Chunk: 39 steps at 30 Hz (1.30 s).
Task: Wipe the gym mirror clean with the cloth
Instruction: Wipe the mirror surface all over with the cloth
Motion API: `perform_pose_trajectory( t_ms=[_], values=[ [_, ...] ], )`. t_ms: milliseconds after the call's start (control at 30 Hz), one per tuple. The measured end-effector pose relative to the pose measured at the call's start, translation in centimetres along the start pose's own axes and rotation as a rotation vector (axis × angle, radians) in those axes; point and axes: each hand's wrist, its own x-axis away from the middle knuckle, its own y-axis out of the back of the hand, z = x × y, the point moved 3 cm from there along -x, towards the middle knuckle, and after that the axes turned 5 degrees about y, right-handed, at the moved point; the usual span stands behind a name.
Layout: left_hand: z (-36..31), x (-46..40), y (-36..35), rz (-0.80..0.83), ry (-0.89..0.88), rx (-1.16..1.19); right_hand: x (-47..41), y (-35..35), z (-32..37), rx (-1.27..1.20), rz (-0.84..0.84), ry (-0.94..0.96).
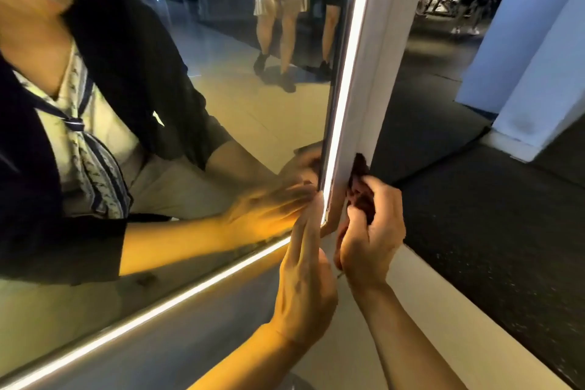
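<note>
From the head view, the cloth [361,190] is a dark reddish-brown wad, crumpled, its long axis roughly upright along the mirror's white side frame [376,79], near the lower corner. The right hand [368,231] curls its fingers around the cloth and presses it to the frame. The left hand [305,275] holds nothing, its straight fingers touching the mirror [237,98] by the lit edge strip [340,123]
</note>
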Motion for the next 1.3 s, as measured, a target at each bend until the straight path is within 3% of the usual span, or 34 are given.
perform_pose_trajectory(
  t_ms=[100, 233, 333, 400, 500, 633, 700, 767, 867, 967, 1033, 1233, 1300],
  values=[
    [-0.7, -0.3, 0.2, 0.024, -0.011, -0.042, -0.7, -0.4, 1.1, -0.014, 0.036, 0.109],
    [-1.3, 0.1, 0.3, 0.077, -0.031, -0.085, 1.5, 0.7, -1.0, 0.076, 0.124, -0.15],
    [-0.5, 0.6, 1.2, 0.12, -0.085, -0.185, 0.3, 1.0, 0.9, -0.028, 0.077, 0.088],
    [-0.1, 1.0, 2.0, 0.165, -0.125, -0.265, 0.5, 0.0, 1.3, 0.008, 0.201, 0.254],
    [-0.4, 1.5, 3.0, 0.289, -0.152, -0.464, 2.2, 0.3, 0.6, 0.203, 0.286, 0.26],
    [-0.4, 2.6, 4.7, 0.349, -0.188, -0.691, 2.4, 1.4, 2.2, 0.198, 0.16, 0.306],
    [-0.3, 3.4, 6.0, 0.317, -0.181, -0.735, 2.8, 1.2, 3.0, 0.19, 0.161, 0.365],
    [0.2, 4.1, 6.9, 0.267, -0.17, -0.754, 3.6, 0.6, 2.4, 0.251, 0.267, 0.351],
    [0.6, 4.8, 8.1, 0.25, -0.179, -0.801, 4.6, 0.4, 1.8, 0.267, 0.339, 0.214],
    [0.8, 4.9, 9.0, 0.274, -0.201, -0.836, 4.3, 0.9, 1.4, 0.11, 0.204, -0.194],
    [0.5, 5.0, 9.5, 0.277, -0.191, -0.835, 4.3, 0.6, 1.2, -0.005, 0.199, -0.412],
    [0.0, 5.5, 10.7, 0.344, -0.207, -0.888, 6.9, -0.6, 1.1, -0.05, 0.337, -0.724],
    [0.0, 5.3, 11.6, 0.346, -0.213, -0.881, 7.1, -0.4, 1.7, -0.071, 0.29, -0.736]
  ],
)
